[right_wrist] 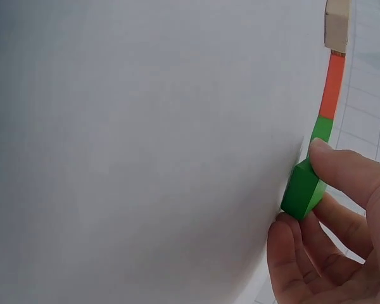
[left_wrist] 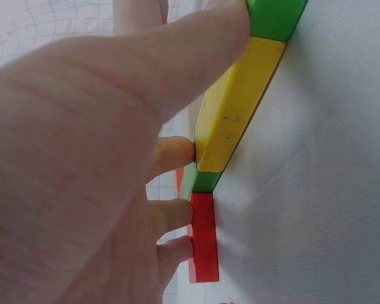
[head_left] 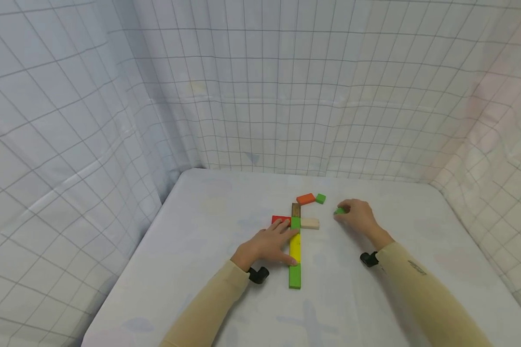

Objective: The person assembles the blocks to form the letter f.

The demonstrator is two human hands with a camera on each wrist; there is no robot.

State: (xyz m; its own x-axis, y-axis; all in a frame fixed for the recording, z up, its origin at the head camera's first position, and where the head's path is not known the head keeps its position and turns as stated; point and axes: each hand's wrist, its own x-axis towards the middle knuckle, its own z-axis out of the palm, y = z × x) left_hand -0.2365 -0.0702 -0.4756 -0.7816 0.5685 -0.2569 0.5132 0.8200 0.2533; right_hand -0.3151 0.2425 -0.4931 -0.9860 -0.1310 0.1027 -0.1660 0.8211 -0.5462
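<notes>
My left hand (head_left: 270,245) rests with spread fingers on a line of wooden blocks. Its thumb touches the yellow block (left_wrist: 231,114) near the joint with the near green block (head_left: 294,276); other fingertips press the red block (left_wrist: 204,237), and one lies near the yellow block's far end. A short green block (head_left: 295,223) sits between yellow and a brown block (head_left: 296,210). Off to the right, my right hand (head_left: 359,215) pinches a small green block (right_wrist: 301,190) between thumb and fingers, low over the table.
A white block (head_left: 310,223) juts right from the line, opposite the red one. Beyond the brown block, an orange block (head_left: 306,198) lies slanted, with a small green block (head_left: 320,198) at its right end. Grid-patterned white cloth (head_left: 260,96) hangs behind the white-covered table (head_left: 191,212) and at both sides.
</notes>
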